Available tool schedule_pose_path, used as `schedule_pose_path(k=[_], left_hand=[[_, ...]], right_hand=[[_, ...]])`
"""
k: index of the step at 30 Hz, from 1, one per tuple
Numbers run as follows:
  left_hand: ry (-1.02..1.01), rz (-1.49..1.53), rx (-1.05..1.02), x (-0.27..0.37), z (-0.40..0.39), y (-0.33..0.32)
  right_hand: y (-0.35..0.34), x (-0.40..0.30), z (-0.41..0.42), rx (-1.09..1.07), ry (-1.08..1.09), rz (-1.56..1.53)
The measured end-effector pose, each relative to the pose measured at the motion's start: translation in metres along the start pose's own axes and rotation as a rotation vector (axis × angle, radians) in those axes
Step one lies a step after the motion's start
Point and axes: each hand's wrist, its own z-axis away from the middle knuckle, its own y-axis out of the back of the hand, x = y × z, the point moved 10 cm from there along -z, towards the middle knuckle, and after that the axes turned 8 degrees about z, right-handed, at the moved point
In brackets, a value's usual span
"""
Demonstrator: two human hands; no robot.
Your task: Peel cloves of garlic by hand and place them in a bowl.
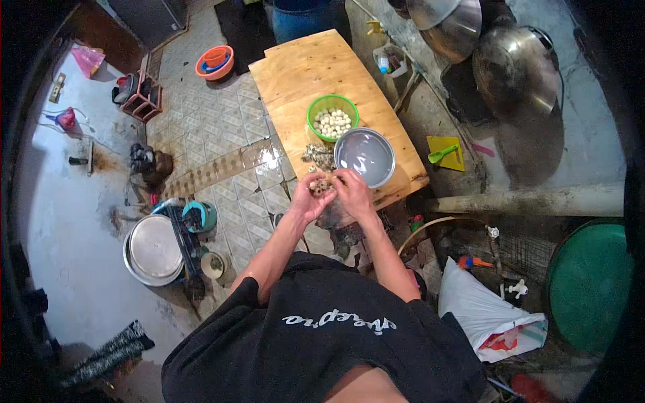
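Note:
Small, mottled, pale-and-brown pieces lie in my left hand, which is cupped around them near the front edge of the wooden table. My right hand is close against the left one, its thumb and fingertips together at the pieces; what they pinch is too small to tell. Just beyond the hands is a pile of speckled shells or scraps on the wood. A round metal bowl of cloudy liquid stands to its right. Behind it, a green plastic basket holds many whitish, rounded pieces, perhaps peeled small eggs.
The wooden table stands on a tiled floor. Orange basins sit at its far left. A yellow board with a green tool lies to the right. Near my right side are a white sack and a hose.

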Motion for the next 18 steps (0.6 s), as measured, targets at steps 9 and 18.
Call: schedule_pose_path(k=[9,18], left_hand=[[0.022,-0.688,-0.024,0.106,-0.03,-0.022],[-0.054,-0.765,-0.056,0.17,-0.075,-0.047]], right_hand=[[-0.103,0.05,-0.047,0.258,-0.821,-0.965],[-0.109,0.036,-0.106,0.2,-0.773,-0.548]])
